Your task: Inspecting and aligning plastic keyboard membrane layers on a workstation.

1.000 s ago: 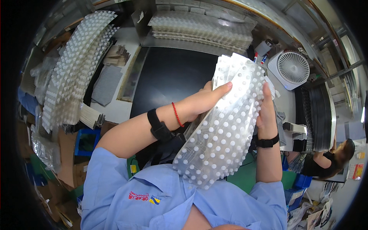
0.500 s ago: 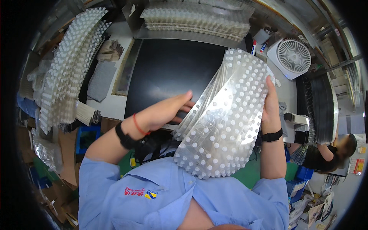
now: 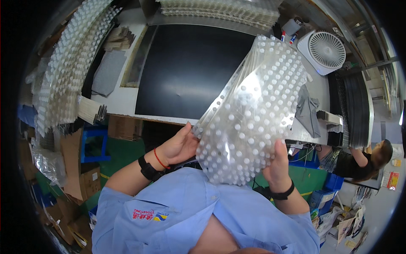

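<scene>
A thick stack of clear plastic sheets dotted with white round spots (image 3: 253,106) leans from the worktable down to my chest, its layers slightly fanned along the left side. My left hand (image 3: 179,146) is at its lower left edge, thumb up, with the fingertips passing behind the sheets. At the lower right edge is my right hand (image 3: 277,167), its thumb upright against the side and its other fingers partly hidden under the stack. Left of the stack a black mat (image 3: 186,72) lies on the table.
More dotted sheets stand piled at the left (image 3: 69,63) and at the back (image 3: 220,15). A white fan (image 3: 323,51), markers (image 3: 292,39) and a grey cloth (image 3: 308,112) are on the right. Another person (image 3: 368,163) works at far right, beside dark stacked sheets (image 3: 357,114).
Both hands have moved down along the stack's edges. My left hand, apart from the sheets before, now meets their lower left edge. The view has shifted, and the stack's lower end sits slightly higher.
</scene>
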A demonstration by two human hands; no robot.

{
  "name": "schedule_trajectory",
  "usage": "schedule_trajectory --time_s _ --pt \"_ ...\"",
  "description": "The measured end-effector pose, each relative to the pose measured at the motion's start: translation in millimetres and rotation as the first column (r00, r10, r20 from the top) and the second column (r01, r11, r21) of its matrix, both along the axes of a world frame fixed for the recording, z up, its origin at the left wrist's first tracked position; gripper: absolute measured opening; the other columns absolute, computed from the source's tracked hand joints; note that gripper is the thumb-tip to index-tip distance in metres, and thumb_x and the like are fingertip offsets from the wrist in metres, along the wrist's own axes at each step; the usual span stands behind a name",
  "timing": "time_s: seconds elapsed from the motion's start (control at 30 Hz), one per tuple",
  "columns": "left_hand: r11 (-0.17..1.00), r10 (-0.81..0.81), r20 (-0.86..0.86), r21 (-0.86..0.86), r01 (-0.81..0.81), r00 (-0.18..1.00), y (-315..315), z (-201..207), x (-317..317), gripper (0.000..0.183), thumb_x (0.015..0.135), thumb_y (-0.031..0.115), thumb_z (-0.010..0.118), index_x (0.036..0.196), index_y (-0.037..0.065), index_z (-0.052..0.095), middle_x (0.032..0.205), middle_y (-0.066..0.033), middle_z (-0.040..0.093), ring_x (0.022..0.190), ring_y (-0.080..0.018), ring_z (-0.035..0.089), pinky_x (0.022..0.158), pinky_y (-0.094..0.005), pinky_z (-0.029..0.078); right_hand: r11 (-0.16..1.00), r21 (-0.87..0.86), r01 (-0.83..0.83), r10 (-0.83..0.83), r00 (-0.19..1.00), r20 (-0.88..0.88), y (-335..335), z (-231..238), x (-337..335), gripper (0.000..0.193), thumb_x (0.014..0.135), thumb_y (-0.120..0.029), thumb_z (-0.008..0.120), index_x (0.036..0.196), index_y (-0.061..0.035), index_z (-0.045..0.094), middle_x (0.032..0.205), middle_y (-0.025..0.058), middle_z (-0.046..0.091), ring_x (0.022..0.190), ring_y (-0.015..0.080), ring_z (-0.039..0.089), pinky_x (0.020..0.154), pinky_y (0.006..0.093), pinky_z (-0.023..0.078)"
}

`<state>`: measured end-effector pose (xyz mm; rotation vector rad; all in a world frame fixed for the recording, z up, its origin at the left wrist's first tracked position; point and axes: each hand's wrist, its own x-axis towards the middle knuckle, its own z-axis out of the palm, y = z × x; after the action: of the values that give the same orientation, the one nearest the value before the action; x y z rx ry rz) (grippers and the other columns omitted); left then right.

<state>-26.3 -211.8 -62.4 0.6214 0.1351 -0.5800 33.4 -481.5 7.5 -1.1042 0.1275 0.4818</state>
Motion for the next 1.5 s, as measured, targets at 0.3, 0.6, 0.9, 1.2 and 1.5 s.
schedule_trajectory --time_s 0.3,0.6,0.9,1.2,1.5 --pt "0.956 0.224 -0.073 0.211 -0.204 0.972 20 59 -29 0.076 0.098 0.061 0.033 0.145 0.001 0.036 0.142 -0.0140 0.049 0.129 -0.0260 0.049 0.110 -0.0404 0.036 0.980 0.161 -0.116 0.147 0.969 -0.198 54 19 -9 0.049 0.101 -0.034 0.044 0.136 0.0005 0.043 0.133 0.0131 0.053 0.125 0.0253 0.050 0.103 0.0388 0.043" --pt "0.788 0.585 -0.130 -0.141 -0.599 0.800 89 55 -42 0.075 0.095 0.060 0.037 0.141 0.002 0.043 0.142 -0.0188 0.048 0.127 -0.0328 0.051 0.107 -0.0447 0.040 0.321 -0.531 -0.784 0.941 0.328 0.084 40 86 38 0.070 0.080 -0.016 0.076 0.141 0.0000 0.045 0.119 0.0144 0.064 0.101 0.0187 0.062 0.090 0.0320 0.049" --pt "0.771 0.569 -0.209 -0.200 -0.604 0.795 72 52 -65 0.087 0.092 0.071 0.032 0.149 0.006 0.030 0.152 -0.0191 0.034 0.137 -0.0337 0.039 0.112 -0.0487 0.033 0.530 -0.839 0.127 0.836 -0.246 0.491 140 113 81 0.063 0.071 -0.010 0.077 0.130 -0.0083 0.054 0.130 0.0161 0.056 0.117 0.0359 0.055 0.095 0.0431 0.047" --pt "0.925 0.378 0.210 -0.122 -0.360 0.902 90 24 -108 0.123 0.065 0.094 0.031 0.153 0.008 0.021 0.158 -0.0121 0.023 0.144 -0.0281 0.025 0.116 -0.0492 0.024 0.544 -0.810 0.219 0.816 -0.365 0.449 157 94 92 0.044 0.073 -0.003 0.070 0.117 -0.0044 0.062 0.112 0.0115 0.067 0.107 0.0297 0.064 0.088 0.0416 0.052" --pt "0.919 0.393 -0.022 0.049 -0.391 0.919 96 47 -133 0.065 0.099 0.045 0.050 0.150 0.010 0.028 0.149 -0.0100 0.039 0.134 -0.0243 0.042 0.111 -0.0440 0.036 0.692 -0.707 0.146 0.660 -0.524 0.538 131 99 86 0.026 0.078 -0.008 0.067 0.103 -0.0043 0.067 0.113 0.0152 0.068 0.107 0.0323 0.066 0.088 0.0368 0.054"
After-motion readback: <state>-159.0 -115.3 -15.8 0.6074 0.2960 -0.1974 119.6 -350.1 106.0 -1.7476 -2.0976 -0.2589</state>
